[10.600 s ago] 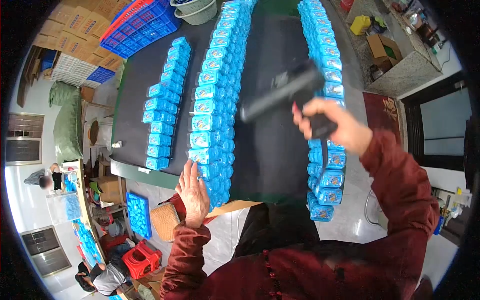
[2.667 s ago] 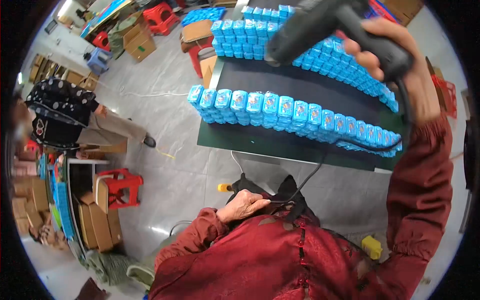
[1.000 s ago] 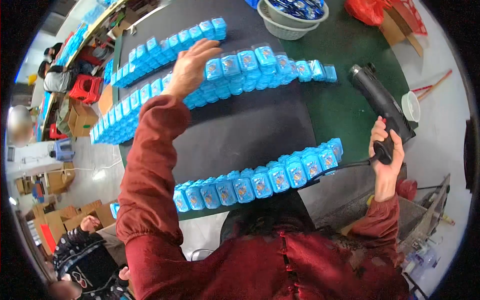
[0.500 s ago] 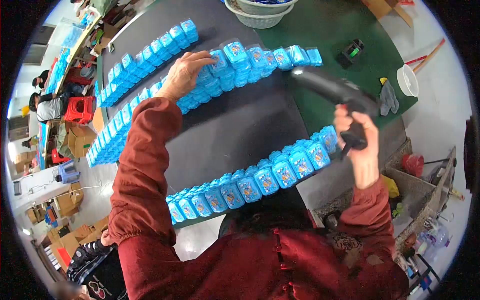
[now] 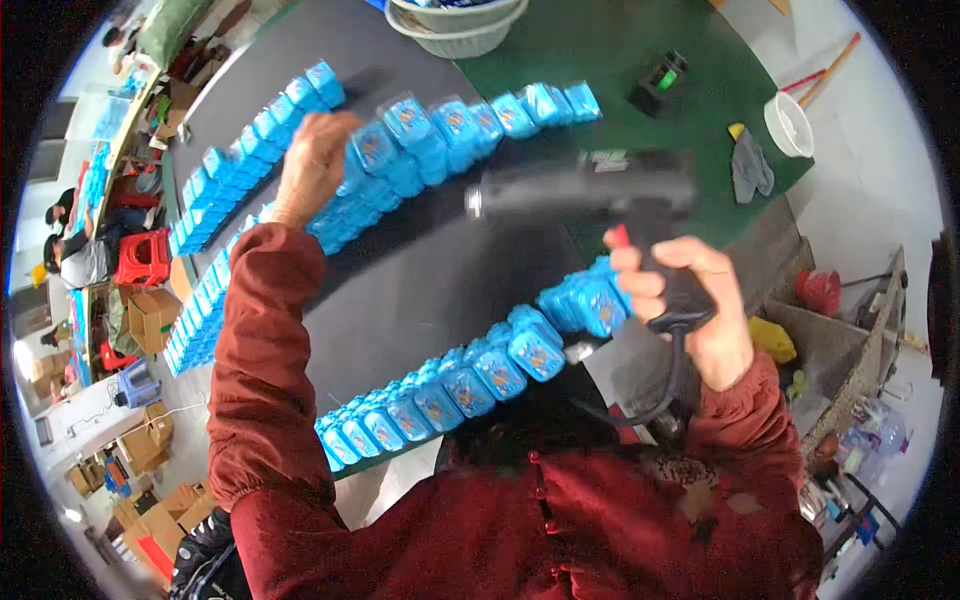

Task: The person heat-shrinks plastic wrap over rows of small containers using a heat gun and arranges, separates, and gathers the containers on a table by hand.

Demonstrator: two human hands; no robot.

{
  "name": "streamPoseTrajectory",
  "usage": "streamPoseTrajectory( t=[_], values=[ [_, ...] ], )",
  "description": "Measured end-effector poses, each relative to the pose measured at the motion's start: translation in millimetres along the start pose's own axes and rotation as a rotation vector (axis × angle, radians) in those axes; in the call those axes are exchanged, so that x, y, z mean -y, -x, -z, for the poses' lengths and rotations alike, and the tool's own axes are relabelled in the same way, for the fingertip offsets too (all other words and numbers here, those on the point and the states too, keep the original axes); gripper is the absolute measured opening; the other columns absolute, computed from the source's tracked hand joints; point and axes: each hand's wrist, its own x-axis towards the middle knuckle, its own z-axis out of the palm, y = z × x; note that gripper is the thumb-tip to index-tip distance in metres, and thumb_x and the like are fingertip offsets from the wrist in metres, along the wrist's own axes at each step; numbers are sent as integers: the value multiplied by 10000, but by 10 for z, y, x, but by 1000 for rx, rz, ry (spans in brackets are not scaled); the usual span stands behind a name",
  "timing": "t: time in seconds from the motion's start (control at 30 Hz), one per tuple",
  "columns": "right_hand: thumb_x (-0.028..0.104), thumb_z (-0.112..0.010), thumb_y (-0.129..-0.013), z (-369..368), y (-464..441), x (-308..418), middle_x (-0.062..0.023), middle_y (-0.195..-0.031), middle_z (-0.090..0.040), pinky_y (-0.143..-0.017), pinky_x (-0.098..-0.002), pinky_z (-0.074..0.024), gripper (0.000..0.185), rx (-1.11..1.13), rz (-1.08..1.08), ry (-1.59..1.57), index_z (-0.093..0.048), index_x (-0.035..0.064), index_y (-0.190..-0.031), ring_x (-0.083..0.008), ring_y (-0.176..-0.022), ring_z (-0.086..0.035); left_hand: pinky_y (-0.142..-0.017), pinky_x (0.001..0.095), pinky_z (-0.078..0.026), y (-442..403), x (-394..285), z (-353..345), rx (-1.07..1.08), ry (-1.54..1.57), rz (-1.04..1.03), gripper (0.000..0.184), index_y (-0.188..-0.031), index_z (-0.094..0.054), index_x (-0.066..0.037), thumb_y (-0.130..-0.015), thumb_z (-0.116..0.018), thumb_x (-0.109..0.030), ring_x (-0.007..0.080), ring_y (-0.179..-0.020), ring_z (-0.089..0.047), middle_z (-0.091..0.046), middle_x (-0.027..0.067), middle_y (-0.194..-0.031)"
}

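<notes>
My right hand (image 5: 690,300) is wrapped round the handle of a black heat gun (image 5: 590,187), whose silver nozzle points left over the dark table (image 5: 400,290). The gun's cord hangs down below that hand. My left hand (image 5: 318,165) is at the middle row of stacked blue boxes (image 5: 408,120); its fingers are bent together and blurred, and what they hold, if anything, is hidden. Clear film stands up around some boxes there. Nearest my body runs another row of blue boxes (image 5: 465,390), uneven near its right end. A shorter row (image 5: 240,155) lies at the far left.
Grey baskets (image 5: 455,40) stand at the table's far edge. On the green part are a black device (image 5: 660,82), a grey cloth (image 5: 750,165) and a white bowl (image 5: 788,125). A red stool (image 5: 143,257), cartons and other people are at the left; a stone basin is at the right.
The heat gun has swung left and level, over the table between the rows. My left hand has moved left along the middle row. Boxes near the near row's right end have shifted apart.
</notes>
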Motion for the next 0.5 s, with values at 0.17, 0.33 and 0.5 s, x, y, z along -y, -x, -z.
streamPoseTrajectory(
  t=[0.17, 0.33, 0.5],
  values=[
    [21, -451, -773, 35, 340, 362, -113, -983, -408, -495, -268, -393, 566, 222, 282, 89, -228, -50, -1288, -143, -648, -409, -730, 300, -427, -195, -456, -110, -366, -59, -22, 286, -935, -602, -42, -690, -517, 79, 228, -808, -522, -592, 76, -912],
    [17, -461, -763, 287, 538, 758, -98, -966, -400, -485, -216, -364, 554, 491, 517, 81, -247, -81, -1264, -115, -627, -399, -709, 331, -410, -339, -1493, -689, -240, 56, -231, 294, -957, -588, -63, -664, -584, -87, 267, -819, -523, -576, 97, -941],
    [-2, -459, -763, 821, 676, 916, -95, -960, -384, -484, -228, -361, 569, 617, 590, -162, -228, -78, -1277, -120, -633, -391, -763, 427, -345, -488, -2407, -1830, -14, 201, -656, 341, -896, -575, -92, -658, -621, -331, 278, -884, -503, -539, 85, -947]
  ],
)
